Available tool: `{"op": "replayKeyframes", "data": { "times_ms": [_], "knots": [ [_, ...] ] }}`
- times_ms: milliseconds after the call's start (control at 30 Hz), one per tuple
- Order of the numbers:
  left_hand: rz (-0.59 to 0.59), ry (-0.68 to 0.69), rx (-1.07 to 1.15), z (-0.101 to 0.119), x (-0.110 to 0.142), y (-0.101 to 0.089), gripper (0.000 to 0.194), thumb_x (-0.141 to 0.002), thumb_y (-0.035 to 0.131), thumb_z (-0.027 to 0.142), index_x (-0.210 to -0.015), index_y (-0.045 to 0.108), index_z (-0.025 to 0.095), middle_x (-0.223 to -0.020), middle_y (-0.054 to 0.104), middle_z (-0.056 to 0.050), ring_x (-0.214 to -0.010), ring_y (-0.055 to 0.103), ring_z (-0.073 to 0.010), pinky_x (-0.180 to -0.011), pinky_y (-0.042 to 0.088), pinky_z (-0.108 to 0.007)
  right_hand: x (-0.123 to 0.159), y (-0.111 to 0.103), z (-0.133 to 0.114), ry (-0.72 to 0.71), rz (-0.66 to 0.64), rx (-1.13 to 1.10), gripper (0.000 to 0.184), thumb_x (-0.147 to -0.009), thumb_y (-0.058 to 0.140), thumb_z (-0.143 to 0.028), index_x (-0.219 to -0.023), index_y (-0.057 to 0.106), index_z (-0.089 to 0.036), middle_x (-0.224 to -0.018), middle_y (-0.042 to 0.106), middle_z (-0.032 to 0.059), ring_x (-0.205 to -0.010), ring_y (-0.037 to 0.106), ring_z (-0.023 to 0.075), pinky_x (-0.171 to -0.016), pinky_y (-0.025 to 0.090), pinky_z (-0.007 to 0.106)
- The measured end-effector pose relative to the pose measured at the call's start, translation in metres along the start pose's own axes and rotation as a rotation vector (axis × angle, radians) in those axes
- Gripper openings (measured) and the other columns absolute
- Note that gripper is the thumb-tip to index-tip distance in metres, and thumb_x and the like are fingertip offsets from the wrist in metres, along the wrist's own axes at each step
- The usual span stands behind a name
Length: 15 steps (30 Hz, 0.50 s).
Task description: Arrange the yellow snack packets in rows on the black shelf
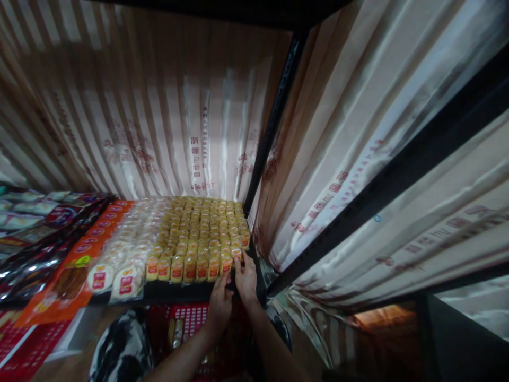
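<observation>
Rows of small yellow snack packets (202, 233) fill a black shelf (175, 291) below me. My right hand (245, 277) rests at the front right corner of the rows, its fingers pressed against the last yellow packet (236, 254). My left hand (220, 302) sits just left of it at the shelf's front edge, fingers curled toward the front row. What the left fingers grip is hidden.
White round packets (119, 276) and orange flat packs (75, 270) lie left of the yellow rows, dark shiny bags (27, 249) further left. A red plastic basket (191, 321) stands under the shelf. Striped plastic curtains (358, 159) and black frame posts (274, 116) close the right side.
</observation>
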<state>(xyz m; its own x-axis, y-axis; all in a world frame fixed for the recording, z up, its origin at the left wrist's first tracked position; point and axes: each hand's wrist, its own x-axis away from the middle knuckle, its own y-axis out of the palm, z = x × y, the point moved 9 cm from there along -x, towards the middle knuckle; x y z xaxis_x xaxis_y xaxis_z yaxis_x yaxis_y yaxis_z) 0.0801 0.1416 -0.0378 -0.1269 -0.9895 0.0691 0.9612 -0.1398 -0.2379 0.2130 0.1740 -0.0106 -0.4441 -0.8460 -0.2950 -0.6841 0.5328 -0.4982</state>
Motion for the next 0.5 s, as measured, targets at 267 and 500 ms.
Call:
{"op": "replayKeyframes", "data": {
  "times_ms": [267,500],
  "knots": [
    [0.049,-0.012,0.004,0.01,0.007,-0.015,0.04,-0.078,0.036,0.011,-0.113,0.056,0.013,-0.102,0.063,-0.01,-0.085,0.06,-0.0136,-0.076,0.052,-0.028,0.01,-0.007,0.002,0.026,-0.012,-0.057,0.055,-0.082,0.042,-0.048,-0.121,0.053,-0.011,-0.12,0.055,0.0183,-0.108,0.051,0.0259,-0.073,0.053,0.035],
    [-0.073,0.004,-0.121,0.005,0.046,-0.029,0.026,-0.078,0.041,0.018,-0.086,0.065,0.018,-0.088,0.069,-0.005,-0.086,0.062,-0.016,-0.082,0.048,-0.03,0.041,-0.037,-0.018,0.019,0.133,-0.005,0.054,-0.083,0.043,-0.044,-0.124,0.048,-0.009,-0.109,0.059,0.0172,-0.096,0.056,0.0228,-0.068,0.051,0.031]
  ]
}}
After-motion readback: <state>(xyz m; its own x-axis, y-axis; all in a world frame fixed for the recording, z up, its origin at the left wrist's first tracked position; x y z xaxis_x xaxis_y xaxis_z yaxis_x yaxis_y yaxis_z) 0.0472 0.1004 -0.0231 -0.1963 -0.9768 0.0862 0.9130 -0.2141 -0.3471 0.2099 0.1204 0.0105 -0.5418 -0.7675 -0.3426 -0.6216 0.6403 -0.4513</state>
